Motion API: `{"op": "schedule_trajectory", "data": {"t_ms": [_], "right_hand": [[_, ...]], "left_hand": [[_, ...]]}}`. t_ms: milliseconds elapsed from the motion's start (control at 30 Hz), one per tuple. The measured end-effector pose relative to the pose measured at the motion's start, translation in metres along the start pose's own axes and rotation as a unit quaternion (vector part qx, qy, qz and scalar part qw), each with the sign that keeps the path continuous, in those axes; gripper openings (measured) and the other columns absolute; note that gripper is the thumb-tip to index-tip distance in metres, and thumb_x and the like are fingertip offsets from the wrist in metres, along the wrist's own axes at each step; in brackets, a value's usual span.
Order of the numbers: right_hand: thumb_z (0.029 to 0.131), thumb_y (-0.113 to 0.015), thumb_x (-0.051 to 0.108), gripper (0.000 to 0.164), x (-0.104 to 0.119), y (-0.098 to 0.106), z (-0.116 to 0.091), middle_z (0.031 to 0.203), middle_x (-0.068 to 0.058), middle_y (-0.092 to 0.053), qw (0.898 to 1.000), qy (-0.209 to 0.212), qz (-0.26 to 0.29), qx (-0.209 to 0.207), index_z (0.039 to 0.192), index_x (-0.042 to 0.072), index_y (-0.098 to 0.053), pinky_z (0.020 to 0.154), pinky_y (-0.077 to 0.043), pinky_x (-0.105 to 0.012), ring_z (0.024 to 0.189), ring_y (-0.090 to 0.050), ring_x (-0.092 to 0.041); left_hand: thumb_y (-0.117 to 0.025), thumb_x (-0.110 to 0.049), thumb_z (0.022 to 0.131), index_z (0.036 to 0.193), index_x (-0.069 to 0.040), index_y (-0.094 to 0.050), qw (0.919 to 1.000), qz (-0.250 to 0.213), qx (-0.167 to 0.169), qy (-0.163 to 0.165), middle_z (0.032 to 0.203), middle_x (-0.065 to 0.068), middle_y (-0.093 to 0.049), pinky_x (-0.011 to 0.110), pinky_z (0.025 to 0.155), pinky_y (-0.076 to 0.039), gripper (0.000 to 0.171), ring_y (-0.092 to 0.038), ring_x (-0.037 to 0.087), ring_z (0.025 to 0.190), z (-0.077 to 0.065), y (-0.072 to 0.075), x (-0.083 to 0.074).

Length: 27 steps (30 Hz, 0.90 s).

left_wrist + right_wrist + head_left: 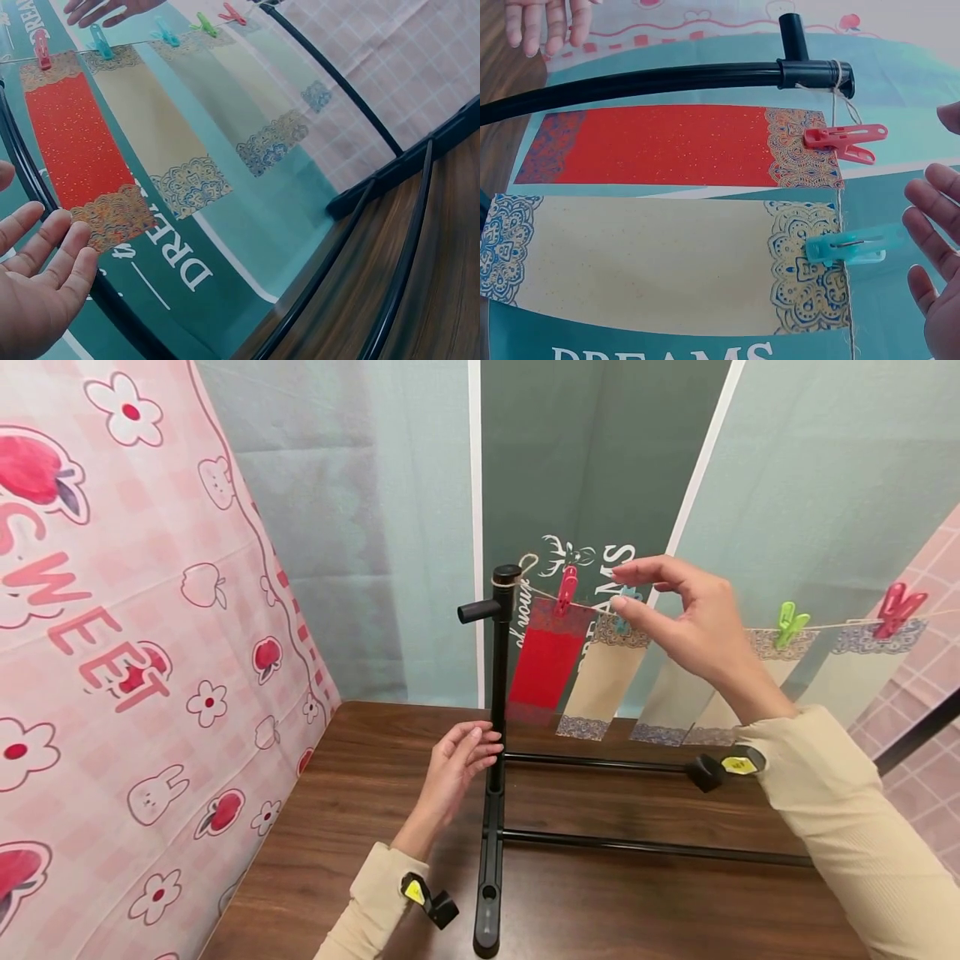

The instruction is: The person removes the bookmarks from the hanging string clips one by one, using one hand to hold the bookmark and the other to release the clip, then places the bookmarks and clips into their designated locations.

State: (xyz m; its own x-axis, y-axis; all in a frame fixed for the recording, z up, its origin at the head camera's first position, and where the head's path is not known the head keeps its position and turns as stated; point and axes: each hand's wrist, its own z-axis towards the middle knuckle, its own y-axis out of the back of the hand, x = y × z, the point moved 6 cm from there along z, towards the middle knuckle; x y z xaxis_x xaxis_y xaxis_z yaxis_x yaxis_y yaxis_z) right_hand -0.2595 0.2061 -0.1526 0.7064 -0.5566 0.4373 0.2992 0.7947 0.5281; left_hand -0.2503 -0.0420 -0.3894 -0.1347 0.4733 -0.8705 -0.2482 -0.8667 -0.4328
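Observation:
My right hand is raised at the string, thumb and fingers spread. In the right wrist view a gap separates it from the blue clothespin, which clips a cream paper strip with blue lace-patterned ends. Beside that strip hangs a red paper strip, held on the string by a red clothespin. Low beside the black post is my left hand, fingers loosely extended; the right wrist view shows it a little apart from the post, holding nothing.
Farther right on the string hang more pale strips, with a green clothespin and another red clothespin. The rack's black crossbars run over the wooden table. A pink printed cloth covers the left side.

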Motion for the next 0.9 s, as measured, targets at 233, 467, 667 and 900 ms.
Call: {"op": "schedule_trajectory", "data": {"t_ms": [233,467,667,900], "right_hand": [[0.087,-0.073,0.016,0.029,-0.002,-0.008,0.007,0.111,-0.004,-0.068,0.999,-0.023,0.004,0.022,0.115,0.011,-0.068,0.087,-0.037,-0.022,0.101,-0.056,-0.003],[0.086,-0.074,0.022,0.030,0.000,-0.013,0.012,0.110,0.000,-0.069,0.999,-0.036,-0.004,0.028,0.114,0.014,-0.069,0.088,-0.038,-0.023,0.103,-0.057,-0.006],[0.084,-0.077,0.025,0.031,0.001,-0.018,0.015,0.106,-0.001,-0.069,0.999,-0.022,-0.014,0.024,0.112,0.014,-0.070,0.089,-0.042,-0.025,0.099,-0.058,-0.003],[0.083,-0.077,0.025,0.033,-0.001,-0.022,0.016,0.106,-0.001,-0.069,0.999,-0.024,-0.015,0.024,0.112,0.012,-0.069,0.091,-0.044,-0.028,0.099,-0.058,-0.004]], "left_hand": [[-0.052,-0.018,0.101,0.120,0.010,-0.053,0.9999,0.001,0.003,0.010,0.107,0.019,-0.064,0.035,0.084,-0.053,0.034,-0.064,0.024,0.095,0.002,-0.005,0.008],[-0.053,-0.014,0.101,0.120,0.013,-0.050,0.9996,0.026,0.003,0.008,0.106,0.021,-0.063,0.034,0.083,-0.053,0.033,-0.064,0.023,0.094,0.002,-0.009,0.017],[-0.055,-0.011,0.099,0.115,0.004,-0.056,0.9989,0.042,-0.020,0.002,0.105,0.021,-0.064,0.036,0.084,-0.053,0.022,-0.066,0.028,0.095,-0.001,-0.012,0.028],[-0.056,-0.008,0.098,0.112,0.004,-0.056,0.9976,0.039,-0.057,-0.006,0.098,0.010,-0.067,0.035,0.082,-0.054,0.019,-0.066,0.031,0.094,-0.004,-0.018,0.043]]}}
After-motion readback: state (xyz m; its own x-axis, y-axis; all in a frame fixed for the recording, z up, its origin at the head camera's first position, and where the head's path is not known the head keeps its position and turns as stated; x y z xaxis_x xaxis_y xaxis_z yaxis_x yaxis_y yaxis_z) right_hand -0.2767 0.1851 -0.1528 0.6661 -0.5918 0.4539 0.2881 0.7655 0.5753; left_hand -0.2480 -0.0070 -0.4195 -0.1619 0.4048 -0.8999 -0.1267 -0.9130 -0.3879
